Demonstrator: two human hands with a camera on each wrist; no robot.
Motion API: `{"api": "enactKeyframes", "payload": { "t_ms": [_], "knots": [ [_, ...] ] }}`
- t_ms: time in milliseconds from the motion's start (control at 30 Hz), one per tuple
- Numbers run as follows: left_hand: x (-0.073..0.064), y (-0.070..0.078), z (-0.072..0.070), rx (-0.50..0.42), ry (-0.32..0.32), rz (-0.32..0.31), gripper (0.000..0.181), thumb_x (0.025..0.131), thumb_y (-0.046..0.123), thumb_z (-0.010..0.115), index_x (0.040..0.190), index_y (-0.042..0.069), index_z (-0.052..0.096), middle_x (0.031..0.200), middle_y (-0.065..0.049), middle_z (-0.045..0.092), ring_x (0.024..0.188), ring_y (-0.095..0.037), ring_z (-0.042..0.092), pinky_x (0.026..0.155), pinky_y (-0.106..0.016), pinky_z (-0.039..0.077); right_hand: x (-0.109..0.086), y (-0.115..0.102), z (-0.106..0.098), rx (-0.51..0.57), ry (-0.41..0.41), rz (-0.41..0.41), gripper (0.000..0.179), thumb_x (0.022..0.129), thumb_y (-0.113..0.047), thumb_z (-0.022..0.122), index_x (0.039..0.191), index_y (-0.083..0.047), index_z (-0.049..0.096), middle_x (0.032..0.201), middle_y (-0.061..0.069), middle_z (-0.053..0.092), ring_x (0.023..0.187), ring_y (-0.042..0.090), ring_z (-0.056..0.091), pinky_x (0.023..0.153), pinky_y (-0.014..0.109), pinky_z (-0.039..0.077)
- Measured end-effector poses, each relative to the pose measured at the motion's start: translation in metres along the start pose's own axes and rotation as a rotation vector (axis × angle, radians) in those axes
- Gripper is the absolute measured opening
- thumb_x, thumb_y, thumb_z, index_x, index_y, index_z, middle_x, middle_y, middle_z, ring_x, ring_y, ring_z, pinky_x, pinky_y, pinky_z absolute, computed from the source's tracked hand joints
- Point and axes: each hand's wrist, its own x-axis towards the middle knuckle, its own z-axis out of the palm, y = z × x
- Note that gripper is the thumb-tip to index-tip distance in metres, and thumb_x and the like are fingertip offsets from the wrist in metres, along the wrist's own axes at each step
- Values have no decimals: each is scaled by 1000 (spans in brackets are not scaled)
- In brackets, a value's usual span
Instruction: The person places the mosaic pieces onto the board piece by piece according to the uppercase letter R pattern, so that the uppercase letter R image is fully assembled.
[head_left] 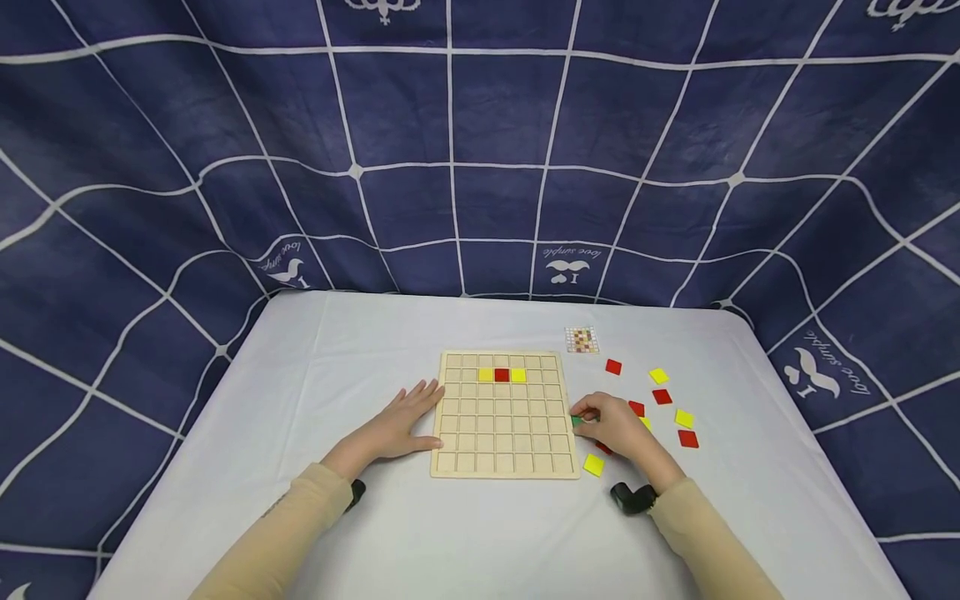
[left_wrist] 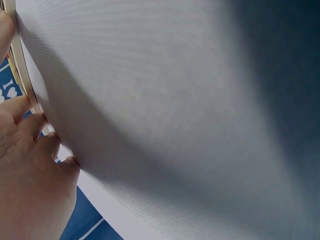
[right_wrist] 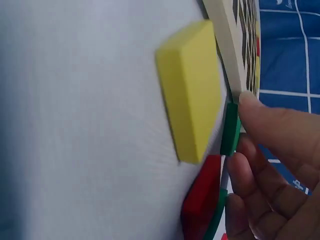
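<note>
- White table [head_left: 450, 542] under my hands, blue curtain [head_left: 495, 204] beyond.
- My spread left hand [head_left: 397, 423] touches the board [head_left: 486, 440], likely steadying it.
- My right hand [head_left: 615, 423] pinches a green tile [right_wrist: 230, 130].

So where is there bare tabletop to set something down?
Bare tabletop lies between the sleeves, nearer than the grid board; left of the left hand; and beyond the board, left of the small printed card. It's crowded right of the board, where loose tiles lie around the right hand.
</note>
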Motion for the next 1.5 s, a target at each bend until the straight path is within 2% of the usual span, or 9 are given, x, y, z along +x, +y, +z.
{"api": "enactKeyframes", "payload": {
  "t_ms": [233, 500, 800, 967, 1133, 1300, 1500],
  "knots": [
    [1, 0, 0, 14, -1, 5, 93, 87, 49, 69, 157, 10, 23, 166, -10, 14, 154, -31, 8, 125, -53, 6, -1, 2, 7, -33, 42, -7, 20, 81, -6, 80, 98, -14, 73, 94, -1, 63, 85, 15, 56, 81, 33, 54],
    [1, 1, -1, 16, -4, -3, 93, 87, 48, 69, 157, 10, 23, 166, -10, 13, 154, -31, 7, 125, -53, 6, -4, -3, 10, -38, 79, 3, 22, 79, -2, 80, 97, -11, 71, 88, 1, 61, 83, 16, 55, 78, 30, 53],
    [1, 2, 0, 13, -1, -7, 94, 86, 50, 70, 157, 10, 23, 166, -10, 14, 154, -30, 8, 125, -53, 6, -2, -8, -6, -21, 49, 12, 16, 79, -6, 81, 87, -11, 68, 79, 1, 59, 73, 14, 53, 64, 22, 46],
    [1, 1, 1, 14, 5, -8, 94, 86, 50, 70, 157, 10, 23, 166, -10, 14, 154, -30, 8, 125, -53, 6, 12, -15, -14, 28, 127, -40, 16, 81, -10, 81, 92, -10, 70, 81, 1, 66, 73, 12, 58, 66, 21, 50],
    [1, -1, 1, 30, 6, -11, 95, 86, 52, 69, 157, 11, 23, 166, -9, 13, 154, -30, 7, 125, -53, 6, 32, -29, -11, 127, 172, -68, 18, 81, -11, 81, 96, -9, 72, 85, 4, 70, 75, 12, 63, 67, 22, 54],
    [1, 0, 2, 25, 3, -16, 95, 85, 52, 69, 158, 11, 22, 166, -8, 13, 154, -30, 7, 125, -53, 5, 52, -37, -4, 204, 165, -52, 20, 83, -11, 79, 101, -8, 71, 92, 7, 72, 80, 15, 66, 75, 30, 57],
    [1, 1, 1, 20, 12, -18, 95, 84, 51, 70, 157, 11, 24, 165, -9, 15, 154, -30, 8, 125, -53, 6, 70, -37, 6, 218, 147, -31, 17, 85, -11, 77, 100, -7, 73, 93, 8, 73, 81, 15, 67, 77, 31, 58]
  ]
}}
